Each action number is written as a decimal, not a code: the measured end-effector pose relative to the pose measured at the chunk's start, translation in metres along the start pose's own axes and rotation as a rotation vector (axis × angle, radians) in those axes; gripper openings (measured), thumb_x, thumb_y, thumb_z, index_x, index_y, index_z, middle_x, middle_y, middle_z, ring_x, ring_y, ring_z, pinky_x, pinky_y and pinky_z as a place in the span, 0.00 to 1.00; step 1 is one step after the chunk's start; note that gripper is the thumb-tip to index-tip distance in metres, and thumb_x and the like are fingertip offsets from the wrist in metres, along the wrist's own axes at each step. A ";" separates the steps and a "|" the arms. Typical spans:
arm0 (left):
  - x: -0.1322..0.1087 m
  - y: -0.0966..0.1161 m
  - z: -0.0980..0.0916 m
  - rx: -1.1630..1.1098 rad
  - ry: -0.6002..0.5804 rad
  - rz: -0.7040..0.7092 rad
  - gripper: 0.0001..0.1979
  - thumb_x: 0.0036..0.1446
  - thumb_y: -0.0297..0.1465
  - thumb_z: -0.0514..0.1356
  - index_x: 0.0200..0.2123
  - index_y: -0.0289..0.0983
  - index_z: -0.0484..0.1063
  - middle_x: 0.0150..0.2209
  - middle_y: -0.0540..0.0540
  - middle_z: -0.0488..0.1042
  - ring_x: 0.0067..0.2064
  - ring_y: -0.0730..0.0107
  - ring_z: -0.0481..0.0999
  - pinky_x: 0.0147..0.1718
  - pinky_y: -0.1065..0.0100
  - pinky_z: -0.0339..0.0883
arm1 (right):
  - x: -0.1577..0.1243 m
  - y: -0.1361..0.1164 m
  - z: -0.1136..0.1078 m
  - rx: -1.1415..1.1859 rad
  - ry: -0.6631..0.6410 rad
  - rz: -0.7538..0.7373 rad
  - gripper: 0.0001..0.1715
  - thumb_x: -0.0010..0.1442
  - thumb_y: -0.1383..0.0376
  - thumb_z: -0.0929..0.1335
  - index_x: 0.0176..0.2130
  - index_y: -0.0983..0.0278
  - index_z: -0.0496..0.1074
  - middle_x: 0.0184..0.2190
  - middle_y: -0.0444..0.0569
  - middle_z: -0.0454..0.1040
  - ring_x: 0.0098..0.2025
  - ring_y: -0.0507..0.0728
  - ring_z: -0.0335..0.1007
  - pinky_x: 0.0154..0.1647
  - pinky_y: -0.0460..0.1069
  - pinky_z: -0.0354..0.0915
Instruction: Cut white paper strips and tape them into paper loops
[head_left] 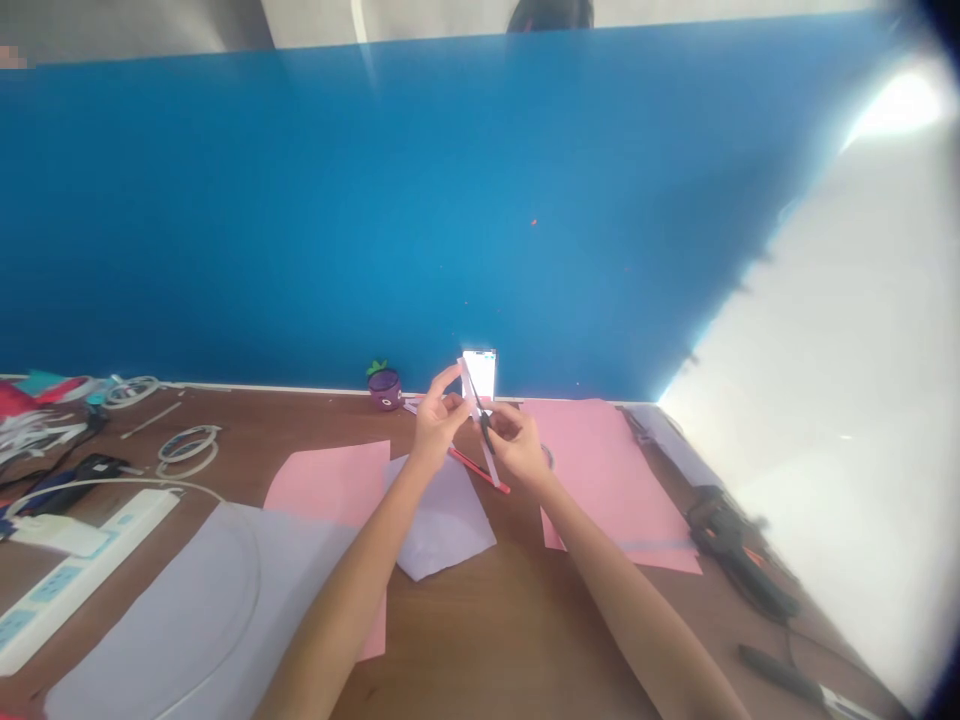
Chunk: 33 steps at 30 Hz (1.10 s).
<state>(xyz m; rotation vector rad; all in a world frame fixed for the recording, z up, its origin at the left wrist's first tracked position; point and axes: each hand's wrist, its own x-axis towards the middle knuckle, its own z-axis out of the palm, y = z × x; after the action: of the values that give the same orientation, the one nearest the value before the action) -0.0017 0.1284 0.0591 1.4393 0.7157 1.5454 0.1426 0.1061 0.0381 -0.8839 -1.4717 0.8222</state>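
Observation:
My left hand [435, 425] pinches a narrow pale-lilac paper strip [492, 468] near its upper end, and the strip hangs down at a slant. My right hand [523, 445] is closed round the dark handles of a pair of scissors [487, 432]. The thin blades point up along the strip, close to my left fingers; whether they touch the paper I cannot tell. Behind the hands a lit phone [481, 372] leans upright by the blue partition. Below them lie a red pen [469, 460] and a lilac sheet [446, 525] with cut edges.
Pink sheets [600, 470] lie right and left, with a large lilac sheet [187, 610] at front left. A white power strip [112, 540] and coiled cables [187, 450] are at left. A purple pot [385, 392] stands by the blue partition [375, 220]. Dark tools [739, 560] lie at right.

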 end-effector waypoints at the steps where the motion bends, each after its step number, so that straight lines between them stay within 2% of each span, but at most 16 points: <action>1: 0.000 0.000 0.000 -0.003 -0.008 0.000 0.31 0.51 0.39 0.66 0.58 0.41 0.65 0.44 0.42 0.73 0.34 0.70 0.73 0.31 0.67 0.71 | 0.000 0.000 0.000 0.002 0.005 0.000 0.21 0.54 0.56 0.71 0.46 0.63 0.75 0.20 0.39 0.61 0.23 0.50 0.56 0.25 0.46 0.56; 8: -0.001 -0.004 0.000 -0.015 -0.023 -0.038 0.32 0.52 0.37 0.66 0.59 0.41 0.64 0.34 0.45 0.73 0.32 0.70 0.72 0.28 0.69 0.70 | 0.002 0.002 -0.002 -0.027 0.036 -0.007 0.20 0.55 0.57 0.70 0.45 0.63 0.75 0.19 0.39 0.59 0.22 0.50 0.54 0.25 0.47 0.55; 14: -0.001 -0.004 -0.002 0.025 -0.011 -0.009 0.31 0.51 0.38 0.66 0.59 0.41 0.65 0.40 0.43 0.74 0.33 0.71 0.73 0.29 0.70 0.67 | 0.003 0.003 -0.003 -0.026 0.041 0.010 0.18 0.56 0.57 0.70 0.45 0.62 0.72 0.19 0.38 0.59 0.22 0.50 0.55 0.23 0.46 0.55; 17: 0.000 -0.004 -0.003 0.005 0.007 -0.038 0.32 0.51 0.37 0.66 0.59 0.41 0.65 0.40 0.43 0.74 0.31 0.73 0.71 0.25 0.72 0.64 | 0.005 0.006 -0.004 -0.026 0.100 0.022 0.18 0.56 0.56 0.69 0.45 0.61 0.69 0.19 0.37 0.60 0.22 0.50 0.57 0.24 0.46 0.56; 21: 0.001 -0.005 -0.007 -0.052 0.032 -0.091 0.33 0.51 0.36 0.66 0.61 0.42 0.63 0.35 0.46 0.74 0.28 0.76 0.68 0.23 0.75 0.61 | 0.010 0.015 -0.008 -0.038 0.250 0.046 0.20 0.56 0.55 0.69 0.45 0.61 0.66 0.22 0.40 0.67 0.24 0.51 0.62 0.26 0.46 0.59; 27: 0.003 -0.007 -0.014 -0.127 0.062 -0.142 0.36 0.49 0.33 0.67 0.61 0.41 0.62 0.34 0.47 0.74 0.30 0.76 0.68 0.25 0.75 0.63 | 0.021 0.046 -0.040 -0.213 0.488 0.127 0.24 0.54 0.53 0.69 0.46 0.62 0.64 0.30 0.46 0.73 0.31 0.55 0.68 0.32 0.49 0.62; 30: 0.003 -0.011 -0.017 -0.154 0.067 -0.181 0.35 0.49 0.33 0.67 0.61 0.41 0.63 0.30 0.49 0.72 0.25 0.80 0.63 0.24 0.75 0.60 | 0.025 0.059 -0.065 -0.301 0.498 0.249 0.29 0.50 0.55 0.70 0.49 0.63 0.63 0.36 0.49 0.73 0.35 0.57 0.70 0.35 0.51 0.64; 33: 0.003 -0.016 -0.018 -0.165 0.079 -0.197 0.34 0.49 0.33 0.68 0.60 0.41 0.64 0.28 0.51 0.70 0.23 0.82 0.60 0.22 0.76 0.57 | 0.023 0.066 -0.090 -0.430 0.473 0.336 0.29 0.49 0.56 0.70 0.48 0.65 0.63 0.38 0.52 0.73 0.38 0.59 0.70 0.38 0.53 0.64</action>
<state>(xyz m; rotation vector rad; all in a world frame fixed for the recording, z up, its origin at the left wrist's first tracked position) -0.0156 0.1409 0.0435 1.1567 0.7361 1.4774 0.2354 0.1577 -0.0027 -1.5630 -1.1038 0.4835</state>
